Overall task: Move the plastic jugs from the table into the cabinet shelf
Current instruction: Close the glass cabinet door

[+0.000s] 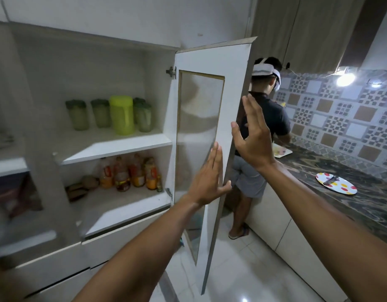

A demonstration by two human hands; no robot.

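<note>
Fingers [216, 158] of both hands are spread flat around the open cabinet door [234, 83]; jugs [121, 114] are shelved far left.

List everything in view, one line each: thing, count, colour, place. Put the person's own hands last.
Lime jug: one, lime green, upper cabinet shelf.
Clear jugs: four showing, pale green with dark green lids, upper shelf beside the lime jug.
Bottles: several, orange and amber, lower shelf.
Cabinet door: one, white with glass panel, open.
Plate: one, white with red and yellow spots, dark countertop at right.
Other person: one, dark shirt, grey shorts, standing at the counter.
Left hand: open, flat on the door's inner face.
Right hand: open, at the door's outer edge.
</note>
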